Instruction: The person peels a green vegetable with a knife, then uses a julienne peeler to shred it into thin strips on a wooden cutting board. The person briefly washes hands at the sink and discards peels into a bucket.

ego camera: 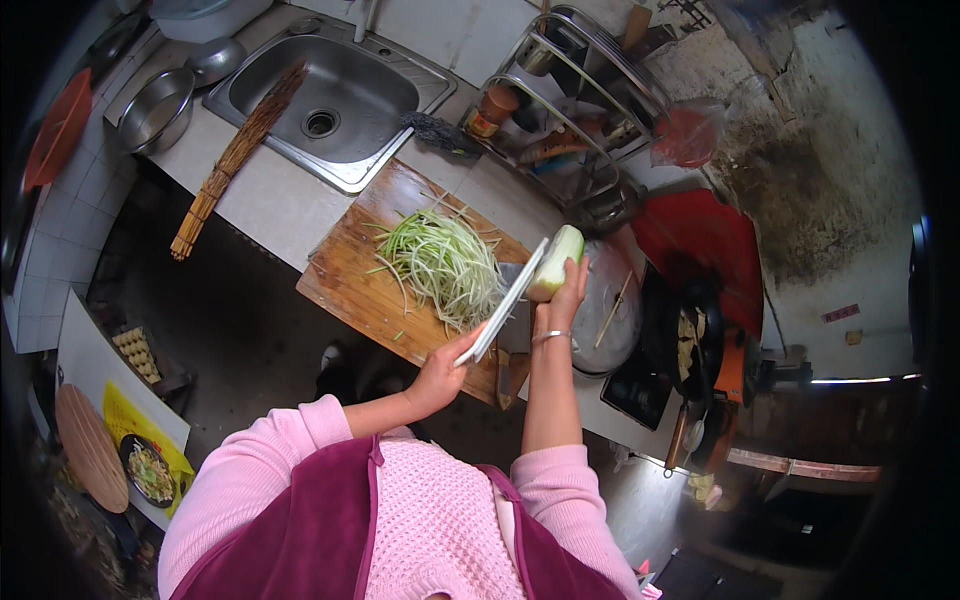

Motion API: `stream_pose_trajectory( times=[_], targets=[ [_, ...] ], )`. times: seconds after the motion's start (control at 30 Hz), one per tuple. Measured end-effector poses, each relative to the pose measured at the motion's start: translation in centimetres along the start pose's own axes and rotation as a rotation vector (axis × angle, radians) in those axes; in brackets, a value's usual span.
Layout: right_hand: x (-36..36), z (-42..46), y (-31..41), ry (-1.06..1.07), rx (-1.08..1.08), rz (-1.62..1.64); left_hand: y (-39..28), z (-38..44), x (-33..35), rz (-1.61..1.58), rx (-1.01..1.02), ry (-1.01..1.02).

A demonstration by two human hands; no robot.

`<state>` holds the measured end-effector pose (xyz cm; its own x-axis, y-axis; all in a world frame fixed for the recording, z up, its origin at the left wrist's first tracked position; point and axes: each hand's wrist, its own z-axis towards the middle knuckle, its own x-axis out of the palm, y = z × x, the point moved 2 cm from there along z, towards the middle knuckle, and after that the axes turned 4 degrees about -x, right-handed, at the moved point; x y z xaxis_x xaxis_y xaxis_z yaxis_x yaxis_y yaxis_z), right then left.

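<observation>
My left hand [442, 379] grips the lower end of a white shredder [504, 313], seen nearly edge-on and tilted over the cutting board. In my right hand [564, 300], which wears a silver bangle, is a thick peeled piece of pale green vegetable [556, 259], perhaps radish or gourd. It is just right of the shredder's upper end; whether they touch I cannot tell. A heap of pale green shreds [442, 266] lies on the wooden cutting board [352, 300]. A cleaver [503, 379] rests at the board's right side, its blade partly hidden by the shredder.
Behind the board is a steel sink [341, 82] with a bundled whisk brush [232, 165] across its left rim. A lidded pot [611, 322] stands close to my right hand, with a wok [694, 345] beyond. A metal rack [570, 105] holds jars and utensils at the back.
</observation>
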<state>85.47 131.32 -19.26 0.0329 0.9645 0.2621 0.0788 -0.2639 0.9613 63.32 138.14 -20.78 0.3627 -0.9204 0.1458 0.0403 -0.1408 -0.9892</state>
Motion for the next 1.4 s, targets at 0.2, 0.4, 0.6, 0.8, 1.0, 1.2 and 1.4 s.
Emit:
stream_pose_trajectory(
  times=[0.2,0.4,0.6,0.8,1.0,1.2,1.4],
  targets=[
    [-1.7,-11.6,-0.2,0.187,-0.076,-0.161,0.4,3.0,-0.3,-0.1,0.035,-0.085],
    [-2.3,-7.9,-0.3,0.019,-0.012,-0.104,-1.0,0.7,0.6,0.045,0.097,0.028],
    [-2.4,0.6,0.4,-0.079,0.058,0.11,-1.0,-0.5,0.6,0.006,0.039,0.03],
    [-3.8,-5.4,-0.1,0.191,0.331,0.495,0.3,2.1,-0.1,-0.29,-0.105,-0.066],
    [-4.4,-8.9,2.6,0.354,0.58,0.953,-0.5,2.3,-0.3,-0.379,-0.115,-0.074],
    [-4.3,-8.4,3.3,0.214,0.084,0.179,-1.5,1.8,1.1,-0.361,-0.072,-0.018],
    [-3.3,-10.3,2.4,0.23,-0.041,0.003,-1.3,1.1,1.3,-0.358,-0.124,0.025]
  ],
)
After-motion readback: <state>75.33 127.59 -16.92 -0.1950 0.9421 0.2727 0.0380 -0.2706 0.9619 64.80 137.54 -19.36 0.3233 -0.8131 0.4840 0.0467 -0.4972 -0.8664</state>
